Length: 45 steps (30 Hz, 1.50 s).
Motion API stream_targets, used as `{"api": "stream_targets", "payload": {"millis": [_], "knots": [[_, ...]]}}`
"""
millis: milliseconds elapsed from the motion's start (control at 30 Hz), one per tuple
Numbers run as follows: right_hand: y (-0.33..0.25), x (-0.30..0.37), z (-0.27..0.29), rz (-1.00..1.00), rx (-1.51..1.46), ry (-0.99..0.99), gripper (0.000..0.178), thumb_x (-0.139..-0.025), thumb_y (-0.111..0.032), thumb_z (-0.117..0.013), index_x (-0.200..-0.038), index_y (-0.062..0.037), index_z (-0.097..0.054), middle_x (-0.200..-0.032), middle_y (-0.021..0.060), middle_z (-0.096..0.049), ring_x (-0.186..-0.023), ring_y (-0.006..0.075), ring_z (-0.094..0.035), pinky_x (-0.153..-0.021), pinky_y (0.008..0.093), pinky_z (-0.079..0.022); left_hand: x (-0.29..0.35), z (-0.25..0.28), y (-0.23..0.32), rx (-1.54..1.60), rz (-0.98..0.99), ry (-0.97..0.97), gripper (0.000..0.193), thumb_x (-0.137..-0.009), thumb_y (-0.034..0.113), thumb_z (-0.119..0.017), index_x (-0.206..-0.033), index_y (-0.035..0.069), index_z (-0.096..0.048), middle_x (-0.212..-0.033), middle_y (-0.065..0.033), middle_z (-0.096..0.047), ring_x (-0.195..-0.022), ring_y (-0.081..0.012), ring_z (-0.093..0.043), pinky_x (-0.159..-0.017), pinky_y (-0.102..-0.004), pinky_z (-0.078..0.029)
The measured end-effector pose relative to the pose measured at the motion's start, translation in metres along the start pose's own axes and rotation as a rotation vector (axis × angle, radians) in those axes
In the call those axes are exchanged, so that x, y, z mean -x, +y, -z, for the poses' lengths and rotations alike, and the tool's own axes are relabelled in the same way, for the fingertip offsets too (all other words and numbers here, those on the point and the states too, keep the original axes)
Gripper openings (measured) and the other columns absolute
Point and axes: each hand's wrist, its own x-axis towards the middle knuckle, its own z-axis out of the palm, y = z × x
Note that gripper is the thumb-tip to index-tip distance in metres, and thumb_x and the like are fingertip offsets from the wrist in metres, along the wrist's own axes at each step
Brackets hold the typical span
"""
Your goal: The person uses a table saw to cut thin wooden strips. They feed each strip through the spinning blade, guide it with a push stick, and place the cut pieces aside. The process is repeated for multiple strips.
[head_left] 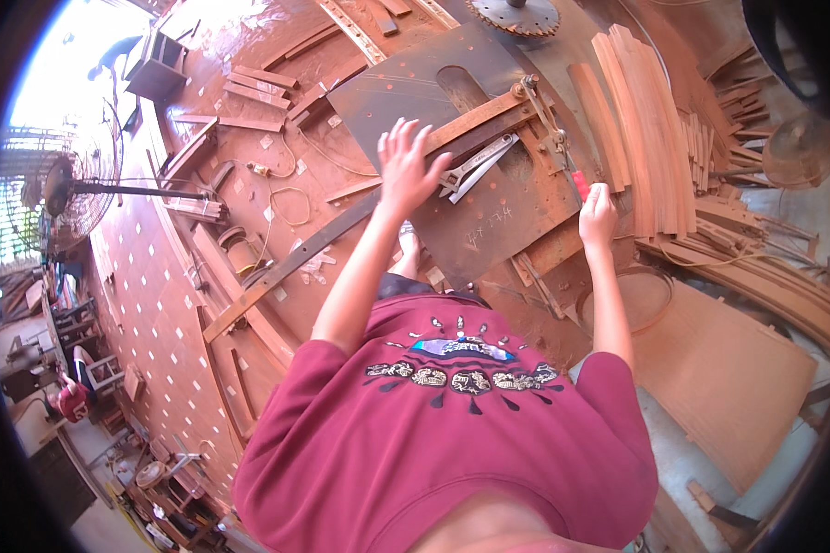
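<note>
My right hand [598, 217] is closed around a red handle [581, 185] at the right edge of a dark metal machine table [378, 97]. A thin metal linkage [560, 138] with bolts runs up from near that handle; whether the two join is unclear. My left hand [408, 168] hovers over the table's left side, fingers spread, holding nothing. Just right of it, an adjustable wrench [481, 166] lies beside a pale flat strip [475, 182]. Behind the wrench, a long reddish-brown bar [480, 118] crosses the table near an oblong slot [461, 89].
A toothed circular saw blade [516, 20] stands beyond the table. Long boards [650, 138] are stacked at the right, above a brown sheet [729, 369]. Offcuts [258, 92] and cords [290, 205] litter the dusty floor. A fan [65, 189] stands left; another person [74, 396] is farther off.
</note>
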Motion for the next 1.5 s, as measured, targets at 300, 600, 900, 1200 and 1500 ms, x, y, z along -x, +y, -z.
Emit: {"api": "stream_targets", "payload": {"millis": [300,600,900,1200,1500], "knots": [[-0.051,-0.027,0.035,-0.203,0.114,-0.293,0.032,-0.089,-0.036,-0.069,-0.096,-0.0051,-0.069,-0.103,0.0251,-0.069,-0.097,0.0426,-0.067,-0.081,0.0500,-0.052,0.127,0.102,-0.075,-0.146,0.400,-0.194,0.038,-0.098,0.037,-0.058,-0.078,0.004,-0.058,-0.078,-0.0161,-0.064,-0.076,-0.0374,-0.063,-0.068,-0.0481,-0.048],[-0.065,-0.034,0.061,-0.347,-0.018,-0.497,0.026,-0.092,-0.028,-0.065,-0.097,-0.0021,-0.070,-0.087,0.0218,-0.071,-0.085,0.0391,-0.070,-0.077,0.0458,-0.054,0.105,0.131,-0.071,-0.121,0.326,-0.202,0.052,-0.090,0.054,-0.063,-0.075,0.004,-0.055,-0.065,-0.0186,-0.061,-0.065,-0.0387,-0.064,-0.060,-0.0475,-0.049],[-0.098,-0.114,-0.029,-0.217,-0.273,-0.493,0.027,-0.088,-0.020,-0.064,-0.097,0.0055,-0.070,-0.080,0.0245,-0.070,-0.079,0.0294,-0.072,-0.072,0.0416,-0.052,0.022,0.140,-0.162,-0.243,0.362,-0.160,0.060,-0.093,0.061,-0.054,-0.073,0.005,-0.058,-0.068,-0.0188,-0.064,-0.069,-0.0396,-0.066,-0.062,-0.0494,-0.050],[-0.191,-0.258,-0.167,-0.284,-0.140,-0.537,0.025,-0.083,-0.022,-0.063,-0.077,0.0016,-0.067,-0.059,0.0088,-0.063,-0.052,0.0192,-0.063,-0.053,0.0351,-0.051,-0.109,0.078,-0.310,-0.274,0.446,-0.202,0.068,-0.095,0.067,-0.044,-0.076,0.006,-0.068,-0.074,-0.0201,-0.069,-0.078,-0.0387,-0.069,-0.071,-0.0495,-0.052],[-0.189,-0.291,-0.217,-0.317,0.015,-0.460,0.030,-0.079,-0.024,-0.059,-0.082,0.0020,-0.072,-0.078,0.0209,-0.070,-0.076,0.0328,-0.070,-0.072,0.0410,-0.055,-0.147,0.073,-0.337,-0.338,0.451,-0.195,0.066,-0.093,0.068,-0.048,-0.078,0.008,-0.072,-0.075,-0.0198,-0.070,-0.077,-0.0396,-0.070,-0.070,-0.0507,-0.053]]}}
